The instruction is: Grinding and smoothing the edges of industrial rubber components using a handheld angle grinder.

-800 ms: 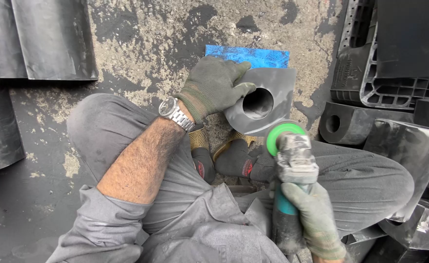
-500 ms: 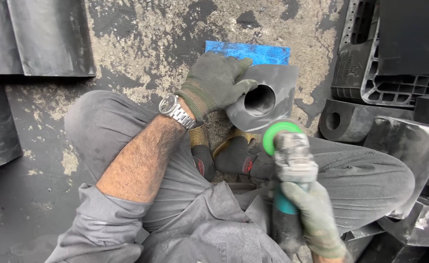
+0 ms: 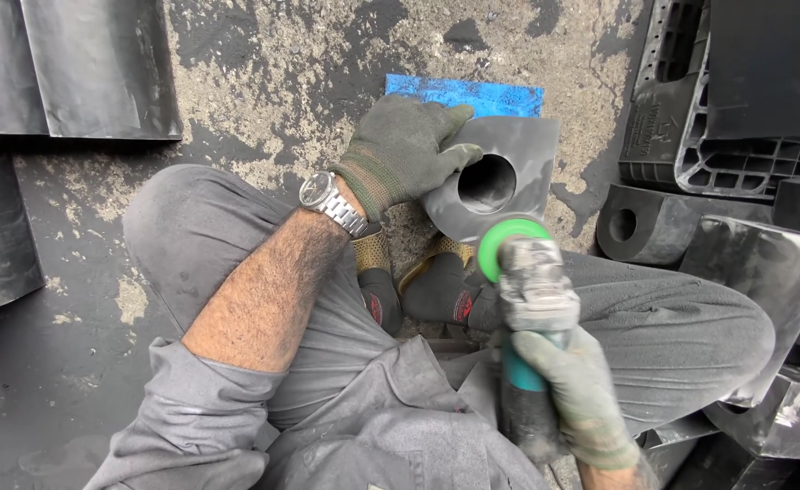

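My left hand (image 3: 400, 154), in a dark green work glove, grips the left edge of a grey square plastic block (image 3: 522, 168) with a round hole through it. The block rests tilted between my knees, above a blue sheet (image 3: 463, 93) on the ground. My right hand (image 3: 586, 395), also gloved, is closed around the teal body of an angle grinder (image 3: 527, 299). The grinder's green disc (image 3: 509, 243) sits at the block's lower edge; I cannot tell whether it touches.
I sit cross-legged on rough stained concrete (image 3: 282, 82). Black moulded plastic parts (image 3: 690, 118) and glossy black blocks (image 3: 763, 263) are piled at the right. Dark sheets (image 3: 73, 73) lie at the upper left.
The view has shifted slightly. My left hand keeps its hold on the block and the grinder stays at the block's lower edge.
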